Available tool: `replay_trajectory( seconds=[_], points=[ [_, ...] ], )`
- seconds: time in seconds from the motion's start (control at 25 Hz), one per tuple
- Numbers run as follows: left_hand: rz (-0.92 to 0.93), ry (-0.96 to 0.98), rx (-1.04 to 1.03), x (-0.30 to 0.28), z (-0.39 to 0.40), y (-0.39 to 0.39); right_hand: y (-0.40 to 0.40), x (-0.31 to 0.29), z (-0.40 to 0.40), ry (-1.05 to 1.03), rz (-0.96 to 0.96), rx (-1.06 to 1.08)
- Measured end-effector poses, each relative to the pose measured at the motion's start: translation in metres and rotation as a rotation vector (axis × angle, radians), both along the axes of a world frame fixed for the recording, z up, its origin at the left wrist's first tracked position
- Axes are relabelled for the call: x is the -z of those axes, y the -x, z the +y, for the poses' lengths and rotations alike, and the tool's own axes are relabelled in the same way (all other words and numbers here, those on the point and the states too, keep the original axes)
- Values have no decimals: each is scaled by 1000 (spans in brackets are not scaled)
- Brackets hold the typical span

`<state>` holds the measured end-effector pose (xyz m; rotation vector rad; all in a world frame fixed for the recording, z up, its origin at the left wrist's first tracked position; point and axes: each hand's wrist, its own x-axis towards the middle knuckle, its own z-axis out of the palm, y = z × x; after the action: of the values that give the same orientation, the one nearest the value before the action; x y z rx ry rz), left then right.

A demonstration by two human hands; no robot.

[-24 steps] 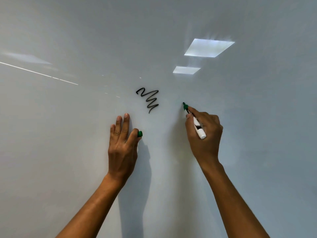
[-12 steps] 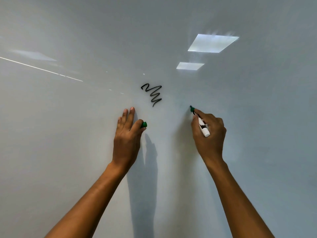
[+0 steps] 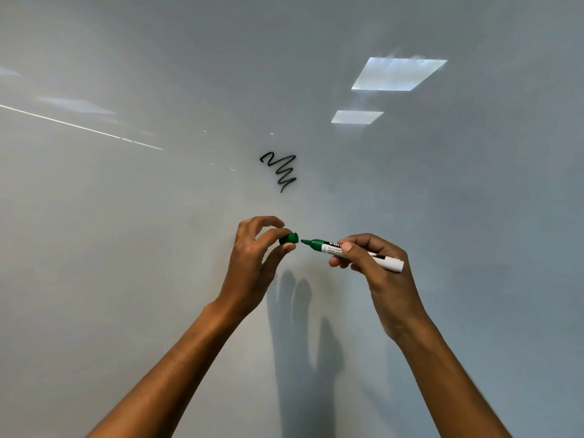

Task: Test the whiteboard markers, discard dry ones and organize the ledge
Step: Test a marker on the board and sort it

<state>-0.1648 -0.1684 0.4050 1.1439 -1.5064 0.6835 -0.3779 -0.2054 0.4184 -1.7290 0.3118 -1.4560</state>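
Both hands meet in front of the whiteboard [image 3: 158,279]: your left hand [image 3: 252,263] pinches the green cap [image 3: 289,239] between thumb and fingertips, its open end turned toward the marker, while your right hand [image 3: 376,267] is closed around the barrel of the green marker [image 3: 328,246], the white tail sticking out past your knuckles. Tip and cap face each other, just apart, roughly level, not yet joined.

By the look of it, the step in hand is recapping. No green stroke shows anywhere on the board near your hands, which suggests this marker may be a dry one bound for discard, though that is a reading of the bare surface, not a certainty. Your next move calls for lining the tip squarely with the cap's mouth and pressing until it seats; a skewed approach could smear ink on your fingers or leave the cap loose.

On the board, one black zigzag scribble [image 3: 279,170] sits above and between your hands, well clear of both. Everything else on the glossy white surface is reflection: two bright ceiling light panels [image 3: 398,74] toward the upper right, a thin light streak [image 3: 79,126] running in from the left edge, and the shadows of your arms below. Neither the ledge nor any other marker is in view.
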Motion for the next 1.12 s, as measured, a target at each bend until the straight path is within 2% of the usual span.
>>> replay_trajectory(
  seconds=[0.36,0.56,0.76,1.12],
  points=[
    [-48,-92,47,7,7,14,16,10,-8,-54,-29,-3],
    [-127,-131,19,14,9,20,27,10,-14,-49,75,-91],
    [-91,-142,-2,18,10,26,34,15,-24,-31,111,-135],
    [-301,-220,-57,11,21,36,37,29,-36,-69,201,-249]
  ],
)
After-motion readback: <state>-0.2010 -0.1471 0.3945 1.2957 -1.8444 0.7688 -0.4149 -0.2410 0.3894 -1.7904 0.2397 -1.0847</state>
